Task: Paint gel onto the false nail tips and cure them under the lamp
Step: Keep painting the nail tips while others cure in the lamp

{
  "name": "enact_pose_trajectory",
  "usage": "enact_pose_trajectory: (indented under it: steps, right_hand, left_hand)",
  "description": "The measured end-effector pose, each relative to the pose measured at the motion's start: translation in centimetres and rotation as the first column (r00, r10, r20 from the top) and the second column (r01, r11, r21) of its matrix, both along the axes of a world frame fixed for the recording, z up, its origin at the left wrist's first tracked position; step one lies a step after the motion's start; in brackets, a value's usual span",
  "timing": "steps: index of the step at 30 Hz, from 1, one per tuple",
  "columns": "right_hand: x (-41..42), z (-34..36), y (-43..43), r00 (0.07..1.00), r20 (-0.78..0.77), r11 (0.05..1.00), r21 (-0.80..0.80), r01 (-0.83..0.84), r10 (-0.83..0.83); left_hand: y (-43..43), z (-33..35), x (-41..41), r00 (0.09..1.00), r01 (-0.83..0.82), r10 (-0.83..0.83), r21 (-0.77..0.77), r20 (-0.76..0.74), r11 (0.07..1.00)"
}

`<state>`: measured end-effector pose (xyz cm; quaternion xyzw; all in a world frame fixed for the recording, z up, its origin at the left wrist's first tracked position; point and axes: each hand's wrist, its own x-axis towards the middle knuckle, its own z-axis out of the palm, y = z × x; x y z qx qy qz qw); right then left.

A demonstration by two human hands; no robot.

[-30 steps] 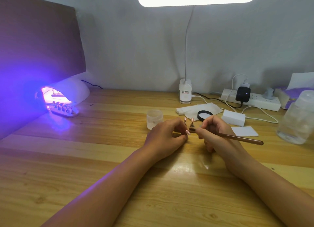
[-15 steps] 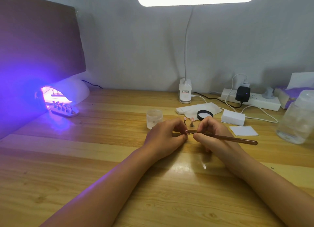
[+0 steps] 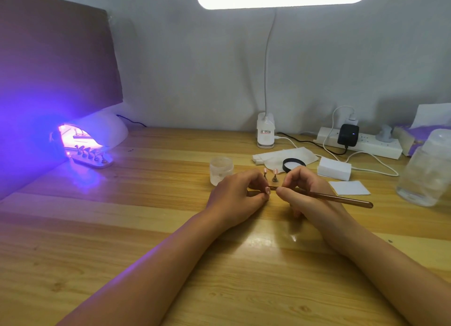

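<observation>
Both hands are in close: the left hand [image 3: 234, 195] pinches a false nail tip [image 3: 268, 190] at its fingertips, and the right hand [image 3: 306, 191] pinches the brush [image 3: 341, 198], its working end right at that tip. Two more tips on stands [image 3: 275, 173] sit just beyond the knuckles, and the glowing curing lamp [image 3: 102, 133] is well off past the left hand.

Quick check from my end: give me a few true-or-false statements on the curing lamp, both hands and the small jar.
1. The curing lamp glows purple. True.
2. The right hand holds the brush. True.
3. The left hand lies flat and empty. False: it pinches a nail tip.
4. The small jar stands beside the curing lamp. False: it stands just beyond the left hand.
5. A rack of nail tips sits at the curing lamp's mouth. True.
</observation>
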<state>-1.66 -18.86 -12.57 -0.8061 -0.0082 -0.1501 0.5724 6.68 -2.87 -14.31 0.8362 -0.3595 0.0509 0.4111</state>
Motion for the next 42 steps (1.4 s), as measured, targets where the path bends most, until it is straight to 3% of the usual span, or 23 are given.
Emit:
enact_pose_trajectory:
  steps: [7, 13, 22, 30, 42]
  right_hand:
    - [-0.04, -0.01, 0.17, 0.999, -0.044, 0.997, -0.077, -0.024, 0.021]
    - [0.01, -0.05, -0.08, 1.000, -0.021, 1.000, 0.012, 0.023, -0.023]
    - [-0.06, -0.08, 0.11, 0.999, -0.033, 0.998, -0.071, 0.000, -0.002]
    - [0.04, -0.09, -0.09, 1.000, 0.000, 1.000, 0.006, 0.028, -0.028]
    - [0.35, -0.41, 0.05, 1.000, -0.006, 0.990, -0.139, 0.021, -0.022]
  left_hand:
    - [-0.06, 0.06, -0.01, 1.000, -0.016, 0.016, 0.014, -0.001, 1.000]
    - [-0.03, 0.17, -0.12, 1.000, -0.024, 0.024, 0.033, -0.004, 0.999]
    - [-0.04, 0.23, -0.20, 1.000, -0.030, 0.030, 0.040, 0.004, 0.999]
    - [-0.06, 0.28, -0.40, 0.999, -0.041, 0.040, 0.036, 0.022, 0.999]
    - [-0.11, 0.17, -0.24, 0.998, -0.052, 0.050, 0.041, 0.034, 0.998]
